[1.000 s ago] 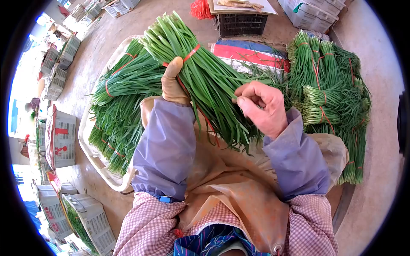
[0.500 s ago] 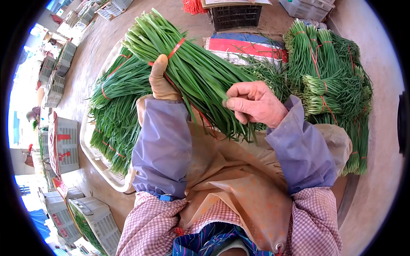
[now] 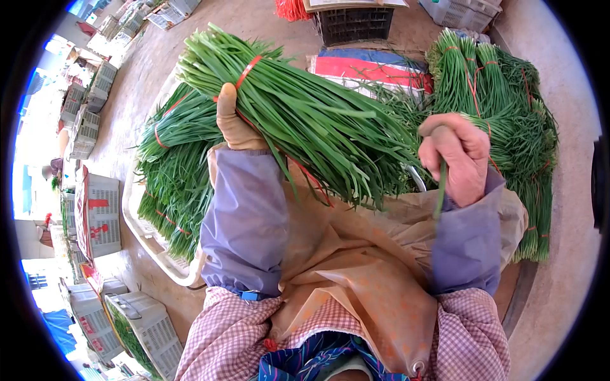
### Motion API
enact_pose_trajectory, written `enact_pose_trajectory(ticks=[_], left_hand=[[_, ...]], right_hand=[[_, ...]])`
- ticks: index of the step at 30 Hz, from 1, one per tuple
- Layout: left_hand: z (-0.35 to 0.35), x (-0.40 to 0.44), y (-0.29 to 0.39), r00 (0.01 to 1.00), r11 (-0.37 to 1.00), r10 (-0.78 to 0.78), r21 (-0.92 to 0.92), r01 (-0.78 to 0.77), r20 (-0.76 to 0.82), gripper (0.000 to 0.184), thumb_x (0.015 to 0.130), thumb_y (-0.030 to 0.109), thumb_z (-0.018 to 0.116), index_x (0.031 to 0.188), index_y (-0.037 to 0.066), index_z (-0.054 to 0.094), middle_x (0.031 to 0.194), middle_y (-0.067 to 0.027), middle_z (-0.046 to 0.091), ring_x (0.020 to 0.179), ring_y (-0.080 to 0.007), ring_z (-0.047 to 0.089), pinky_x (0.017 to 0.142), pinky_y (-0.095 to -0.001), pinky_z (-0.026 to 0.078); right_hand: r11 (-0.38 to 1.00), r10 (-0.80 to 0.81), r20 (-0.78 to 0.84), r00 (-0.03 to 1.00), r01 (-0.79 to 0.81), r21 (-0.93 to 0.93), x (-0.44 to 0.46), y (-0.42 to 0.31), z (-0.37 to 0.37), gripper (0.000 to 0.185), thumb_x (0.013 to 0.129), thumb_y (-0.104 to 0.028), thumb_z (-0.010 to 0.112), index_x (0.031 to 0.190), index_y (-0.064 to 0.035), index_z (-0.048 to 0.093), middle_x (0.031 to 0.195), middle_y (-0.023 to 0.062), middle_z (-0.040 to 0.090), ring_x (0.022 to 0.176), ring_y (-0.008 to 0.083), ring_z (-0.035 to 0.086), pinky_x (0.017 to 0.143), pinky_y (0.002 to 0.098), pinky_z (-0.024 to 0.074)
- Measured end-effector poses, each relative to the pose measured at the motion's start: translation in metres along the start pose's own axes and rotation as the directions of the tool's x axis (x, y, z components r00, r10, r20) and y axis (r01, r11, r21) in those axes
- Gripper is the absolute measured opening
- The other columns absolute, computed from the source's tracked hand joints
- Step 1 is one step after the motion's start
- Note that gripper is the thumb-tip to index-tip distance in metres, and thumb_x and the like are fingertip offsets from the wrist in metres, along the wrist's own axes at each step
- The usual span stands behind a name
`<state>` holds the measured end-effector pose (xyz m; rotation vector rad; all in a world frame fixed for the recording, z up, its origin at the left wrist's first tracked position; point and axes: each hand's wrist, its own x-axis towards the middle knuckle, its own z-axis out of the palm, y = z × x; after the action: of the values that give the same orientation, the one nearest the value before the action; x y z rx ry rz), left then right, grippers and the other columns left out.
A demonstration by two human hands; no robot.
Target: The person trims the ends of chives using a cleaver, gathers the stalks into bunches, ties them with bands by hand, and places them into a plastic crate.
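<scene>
A bunch of long green stalks (image 3: pixel 305 101), tied with a red band near its pale ends, lies slanted across my left hand (image 3: pixel 236 119). That hand wears a tan glove and is closed around the bunch from below, the thumb on its near side. To the right of the leaf tips, my bare right hand (image 3: pixel 456 154) is closed on a single green leaf (image 3: pixel 441 190), which hangs down from the fingers. A loose red strip trails below the bunch. The fingers of my left hand are hidden under the stalks.
Tied bunches (image 3: pixel 171 171) fill a white basket (image 3: pixel 147 244) at the left. More tied bunches (image 3: pixel 502 114) are piled at the right. A black crate (image 3: pixel 354 26) stands beyond a red, white and blue sack (image 3: pixel 375 71). Grey crates (image 3: pixel 101 209) line the far left.
My right hand has moved away from the bunch to the right, and a leaf now hangs from it. My left hand and the bunch have shifted left.
</scene>
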<state>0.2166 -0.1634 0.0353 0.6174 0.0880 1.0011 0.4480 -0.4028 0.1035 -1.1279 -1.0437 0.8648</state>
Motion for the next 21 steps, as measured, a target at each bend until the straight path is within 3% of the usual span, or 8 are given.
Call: enact_pose_trajectory(ticks=[3,6,8,9,10,13,16,21], left_hand=[[-0.004,0.001,0.001,0.998,0.990,-0.037,-0.136,0.042,0.043,0.078,0.082,0.050,0.074,0.136,-0.002,0.054,0.133,-0.0232,0.059,0.118,-0.0378,0.060,0.102,-0.0558,0.050],[-0.002,-0.001,-0.002,0.990,0.963,-0.077,-0.247,0.105,0.120,0.078,0.082,0.051,0.073,0.136,-0.002,0.053,0.135,-0.0242,0.058,0.120,-0.0384,0.060,0.102,-0.0560,0.050],[0.001,-0.001,-0.003,0.984,0.950,-0.103,-0.280,0.141,0.146,0.078,0.083,0.051,0.073,0.137,-0.002,0.053,0.135,-0.0242,0.058,0.119,-0.0385,0.060,0.102,-0.0562,0.050],[0.003,-0.001,-0.004,0.980,0.941,-0.115,-0.297,0.159,0.162,0.079,0.083,0.050,0.072,0.137,-0.003,0.052,0.135,-0.0242,0.058,0.119,-0.0386,0.060,0.102,-0.0562,0.050],[0.009,-0.004,-0.004,0.999,0.999,-0.044,0.002,0.044,0.019,0.080,0.082,0.051,0.073,0.138,-0.003,0.051,0.134,-0.0239,0.058,0.119,-0.0382,0.060,0.102,-0.0552,0.050],[0.021,-0.006,-0.008,0.993,0.984,-0.111,-0.135,0.115,0.039,0.068,0.082,0.048,0.074,0.129,0.001,0.058,0.118,-0.0188,0.067,0.104,-0.0364,0.068,0.092,-0.0543,0.056],[0.016,-0.002,-0.007,0.998,0.997,-0.065,-0.029,0.065,0.020,0.065,0.082,0.045,0.075,0.128,0.002,0.058,0.116,-0.0185,0.068,0.102,-0.0351,0.068,0.090,-0.0517,0.058],[0.008,-0.002,-0.007,0.999,0.996,0.027,0.083,-0.023,-0.044,0.078,0.081,0.049,0.074,0.133,-0.005,0.054,0.126,-0.0228,0.064,0.111,-0.0376,0.065,0.097,-0.0529,0.053]], right_hand=[[0.568,-0.406,0.039,0.913,0.286,-0.772,0.005,0.038,-0.023,0.016,0.096,-0.002,0.056,0.107,0.0018,0.067,0.072,0.0034,0.062,0.062,0.0076,0.056,0.055,0.0218,0.0438],[0.863,-0.198,-0.176,0.964,0.086,-0.497,-0.016,0.020,-0.001,0.019,0.090,0.003,0.060,0.107,0.0003,0.068,0.077,0.0074,0.066,0.065,0.0125,0.060,0.060,0.0261,0.0499],[0.927,-0.005,-0.128,0.992,-0.043,-0.372,-0.019,-0.003,0.026,0.016,0.088,0.002,0.063,0.104,0.0007,0.069,0.079,0.0100,0.068,0.063,0.0157,0.061,0.060,0.0292,0.0514],[0.853,-0.169,0.039,0.985,0.166,-0.495,-0.012,0.007,0.033,0.012,0.088,0.000,0.066,0.099,0.0014,0.069,0.080,0.0106,0.070,0.063,0.0161,0.063,0.058,0.0297,0.0513],[0.847,-0.276,0.083,0.958,0.283,-0.451,-0.005,0.022,0.046,0.008,0.087,-0.001,0.068,0.095,0.0015,0.068,0.079,0.0138,0.068,0.063,0.0194,0.064,0.058,0.0316,0.0508],[0.837,-0.078,0.092,0.993,0.115,-0.535,0.013,0.034,0.072,0.007,0.086,-0.004,0.070,0.086,-0.0014,0.064,0.071,0.0160,0.061,0.059,0.0223,0.063,0.054,0.0352,0.0465],[0.792,-0.285,0.100,0.953,0.294,-0.535,0.037,0.056,0.087,0.004,0.088,0.001,0.065,0.085,0.0017,0.064,0.067,0.0065,0.058,0.056,0.0098,0.052,0.051,0.0277,0.0419],[0.875,-0.434,-0.092,0.896,0.395,-0.281,0.035,0.034,0.073,0.009,0.096,-0.003,0.056,0.090,-0.0010,0.062,0.069,0.0001,0.057,0.055,0.0069,0.049,0.049,0.0237,0.0368]])
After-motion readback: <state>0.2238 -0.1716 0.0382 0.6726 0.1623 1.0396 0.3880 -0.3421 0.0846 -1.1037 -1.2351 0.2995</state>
